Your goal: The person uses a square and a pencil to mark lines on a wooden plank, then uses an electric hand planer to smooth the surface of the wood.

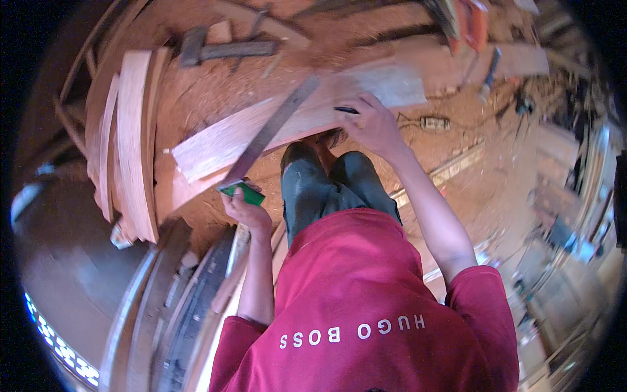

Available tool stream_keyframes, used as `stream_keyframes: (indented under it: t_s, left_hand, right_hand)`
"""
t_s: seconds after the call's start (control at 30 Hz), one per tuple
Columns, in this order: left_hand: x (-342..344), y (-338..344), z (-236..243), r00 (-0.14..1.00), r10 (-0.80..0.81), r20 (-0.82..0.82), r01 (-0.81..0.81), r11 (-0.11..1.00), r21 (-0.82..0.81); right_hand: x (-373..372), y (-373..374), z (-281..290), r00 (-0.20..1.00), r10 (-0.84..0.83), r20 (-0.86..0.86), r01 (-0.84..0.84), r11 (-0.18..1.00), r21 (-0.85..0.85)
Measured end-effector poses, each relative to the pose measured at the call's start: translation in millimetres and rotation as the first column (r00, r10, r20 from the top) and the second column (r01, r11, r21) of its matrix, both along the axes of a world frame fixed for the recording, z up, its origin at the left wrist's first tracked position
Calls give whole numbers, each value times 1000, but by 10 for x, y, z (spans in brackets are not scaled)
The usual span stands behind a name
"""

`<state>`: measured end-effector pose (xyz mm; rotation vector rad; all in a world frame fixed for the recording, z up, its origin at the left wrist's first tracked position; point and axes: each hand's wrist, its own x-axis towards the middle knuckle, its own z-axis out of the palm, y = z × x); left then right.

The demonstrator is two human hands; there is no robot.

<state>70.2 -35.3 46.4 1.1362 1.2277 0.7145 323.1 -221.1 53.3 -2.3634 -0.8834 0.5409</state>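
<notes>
My left hand (247, 212) is closed around the green stock of a try square (273, 127). Its long dark metal blade slants up and to the right across a pale wooden plank (225, 138). My right hand (375, 130) is over the plank's right part, fingers bent around a slim black pen-like marker (346, 110). The marker's tip points left, and I cannot tell whether it touches the wood. The plank lies across in front of my knees.
Several boards (135, 130) stand to the left, with more timber at the lower left. Beyond the plank lies a dark T-shaped piece (228, 51) on reddish, sawdust-strewn ground. An orange object (473, 27) and a blue-handled tool (491, 70) are at the far right.
</notes>
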Motion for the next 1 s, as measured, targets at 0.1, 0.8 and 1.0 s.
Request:
stream_keyframes:
  t_s: [0.1,0.8,1.0]
  left_hand:
    - [-272,293,-84,922,380,78,-347,898,-270]
    - [-773,-165,-948,320,947,-8,-739,244,-628]
    - [-678,-261,-1119,276,959,66,-799,266,-540]
  right_hand:
    - [-58,777,-95,919,376,116,-342,909,-239]
    - [-776,1820,-358,565,824,46,-748,536,-391]
    - [158,1926,-51,801,597,-46,-595,784,-177]
